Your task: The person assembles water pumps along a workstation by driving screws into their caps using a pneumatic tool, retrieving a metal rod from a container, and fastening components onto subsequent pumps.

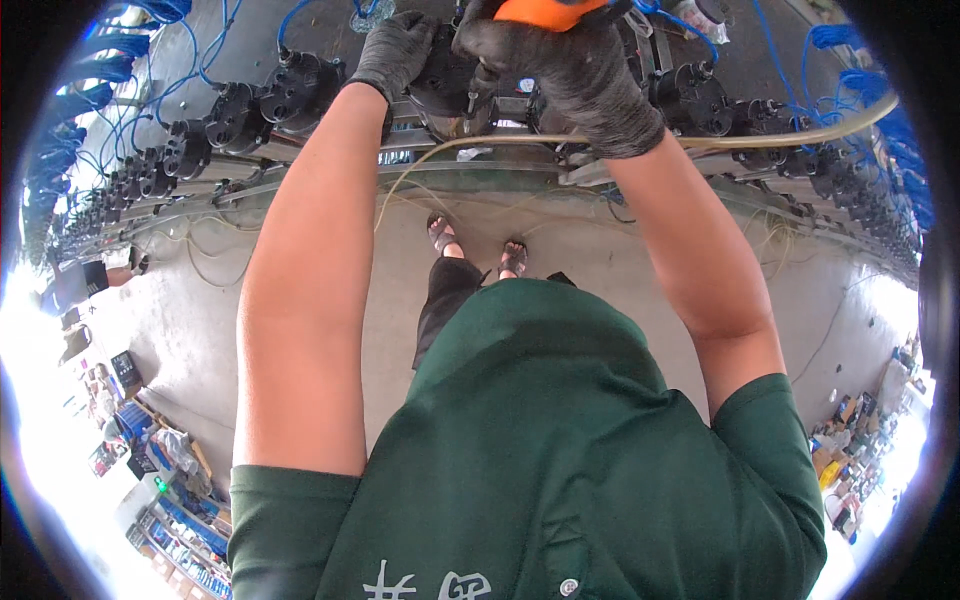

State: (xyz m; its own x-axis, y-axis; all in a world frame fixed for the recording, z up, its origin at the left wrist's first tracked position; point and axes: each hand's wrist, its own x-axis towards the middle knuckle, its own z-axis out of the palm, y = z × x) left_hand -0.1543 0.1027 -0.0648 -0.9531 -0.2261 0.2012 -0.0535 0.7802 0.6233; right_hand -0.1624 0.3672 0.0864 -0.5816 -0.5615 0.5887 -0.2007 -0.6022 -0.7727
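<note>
My right hand (pixel 580 75), in a grey-black glove, is wrapped around an orange power screwdriver (pixel 548 12) at the upper edge. Its dark, narrow front end points down at a black round housing (pixel 445 85); whether the tip touches a screw I cannot make out. On the left side of that housing rests my gloved left hand (pixel 395 55), its fingers curled against the housing's upper edge and partly hidden. A blue cable and a clear plastic piece (pixel 372 14) lie just beyond the left hand.
Similar black housings (pixel 300 90) with blue cables line a metal rail to both sides. A yellowish hose (pixel 790 135) crosses below my right hand. Thin tubes (pixel 215 275) hang toward the grey floor. Shelves and boxes (pixel 180 450) stand far left, with more goods (pixel 850 450) far right.
</note>
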